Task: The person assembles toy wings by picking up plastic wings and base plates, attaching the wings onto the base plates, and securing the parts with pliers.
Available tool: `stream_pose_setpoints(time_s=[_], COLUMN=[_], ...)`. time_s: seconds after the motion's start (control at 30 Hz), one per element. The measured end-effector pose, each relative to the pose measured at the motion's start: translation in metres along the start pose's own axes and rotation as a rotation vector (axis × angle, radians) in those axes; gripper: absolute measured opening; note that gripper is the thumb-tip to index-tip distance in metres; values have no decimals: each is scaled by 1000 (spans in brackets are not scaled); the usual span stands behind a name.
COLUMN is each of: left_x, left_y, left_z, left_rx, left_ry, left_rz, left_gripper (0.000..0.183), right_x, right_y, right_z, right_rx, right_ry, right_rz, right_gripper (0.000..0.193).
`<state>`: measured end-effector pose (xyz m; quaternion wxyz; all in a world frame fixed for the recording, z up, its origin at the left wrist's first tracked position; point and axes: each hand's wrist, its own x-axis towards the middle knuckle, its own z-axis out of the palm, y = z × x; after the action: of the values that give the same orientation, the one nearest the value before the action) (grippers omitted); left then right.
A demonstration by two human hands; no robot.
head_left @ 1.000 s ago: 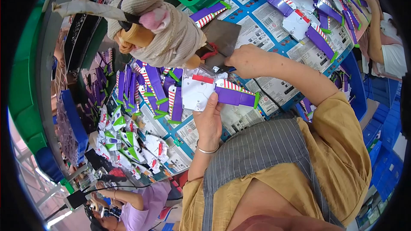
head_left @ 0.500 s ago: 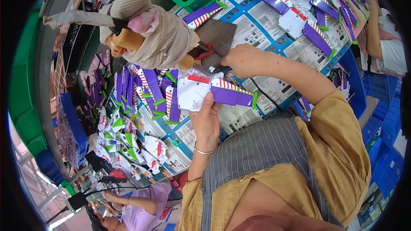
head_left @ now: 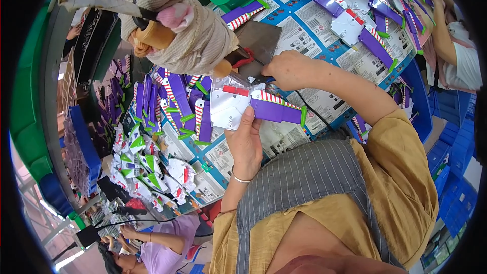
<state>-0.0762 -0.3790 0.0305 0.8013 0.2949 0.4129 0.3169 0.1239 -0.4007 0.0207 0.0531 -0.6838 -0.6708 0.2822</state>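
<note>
- Printed blue-and-white sheets cover the worktable (head_left: 299, 36), which runs aslant through a crowded workroom; a co-worker in a lilac top (head_left: 170, 248) sits at the lower left.
- The white panel (head_left: 228, 110), with a red block (head_left: 236, 91) near its far edge, lies just in front of the person, its far end close under the cloth-wrapped fixture (head_left: 187, 38).
- A purple wing (head_left: 276, 112) is joined to the panel's right side; its long axis points rightward, dipping slightly toward the person.
- The left hand (head_left: 247, 147) is the nearer one: it pinches the panel's near edge, thumb on top, fingers mostly hidden beneath.
- The right hand (head_left: 291, 72), apart from the left, is beyond the wing, to the panel's far right. Its fingers are curled at the end of a thin dark rod (head_left: 256, 62); whether they grip it I cannot tell.
- Farther out, loose purple wings (head_left: 177, 91) lie left of the panel, white-and-green parts (head_left: 147, 165) nearer the person.
</note>
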Motion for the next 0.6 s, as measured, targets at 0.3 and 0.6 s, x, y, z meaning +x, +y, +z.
stream_pose_setpoints(time_s=[0.3, 0.6], left_x=[-3, -31], left_y=[-4, -35], left_z=[1, -39], left_rx=[-26, 169], left_ry=[-11, -108], left_rz=[29, -84], left_gripper=[37, 49], right_x=[-2, -25], right_y=[-1, -9], right_z=[3, 3], right_rx=[-26, -269], right_ry=[-13, -92], right_rz=[8, -150], right_gripper=[30, 12])
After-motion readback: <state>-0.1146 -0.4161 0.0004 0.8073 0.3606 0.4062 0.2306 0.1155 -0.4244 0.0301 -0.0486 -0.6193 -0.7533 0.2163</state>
